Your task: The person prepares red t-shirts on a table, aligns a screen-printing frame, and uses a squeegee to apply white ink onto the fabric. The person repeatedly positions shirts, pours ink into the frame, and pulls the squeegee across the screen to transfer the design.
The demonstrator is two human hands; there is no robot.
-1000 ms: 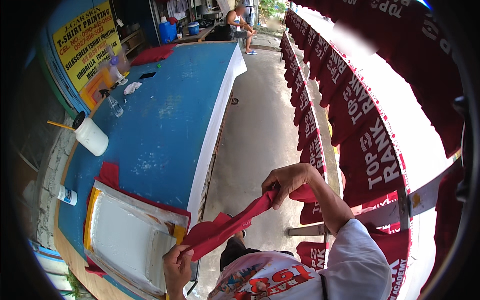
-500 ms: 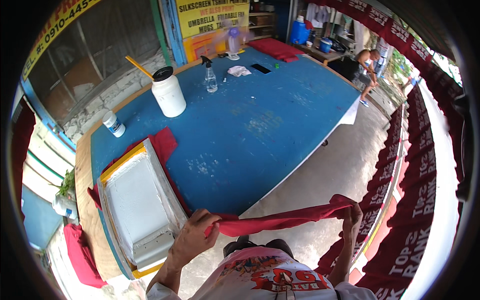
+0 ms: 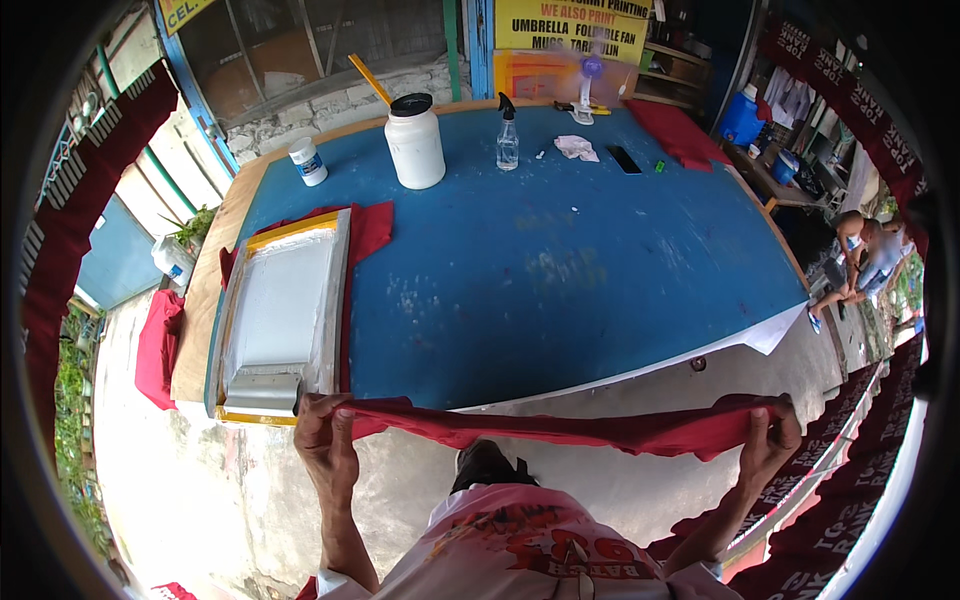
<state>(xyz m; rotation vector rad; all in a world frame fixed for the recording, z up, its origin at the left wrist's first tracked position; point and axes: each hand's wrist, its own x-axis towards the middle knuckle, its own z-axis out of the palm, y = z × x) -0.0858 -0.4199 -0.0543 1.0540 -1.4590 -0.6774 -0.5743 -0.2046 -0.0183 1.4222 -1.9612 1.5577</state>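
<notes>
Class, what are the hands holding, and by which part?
A red cloth, gripped near opposite ends by the left hand and right hand.

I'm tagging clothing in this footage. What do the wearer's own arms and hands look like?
The left hand and right hand are gloveless, with no ring or watch visible. The forearms are bare below white sleeves; the white shirt has red print.

About the middle of the table (image 3: pixel 530 270): at 9 o'clock, the frame (image 3: pixel 285 300) on a cloth (image 3: pixel 374 230), squeegee (image 3: pixel 262 392) in its 6 o'clock end; cup (image 3: pixel 308 165) at 10; jar (image 3: pixel 415 148) at 11, stick (image 3: pixel 370 79) in it; bottle (image 3: pixel 508 150) near 12; phone (image 3: pixel 624 160) at 1; a seated person (image 3: pixel 853 268) beyond the edge at 3; garment (image 3: pixel 600 432) at 6, left hand (image 3: pixel 330 425) at its 9 o'clock end, right hand (image 3: pixel 772 430) at its 3
</notes>
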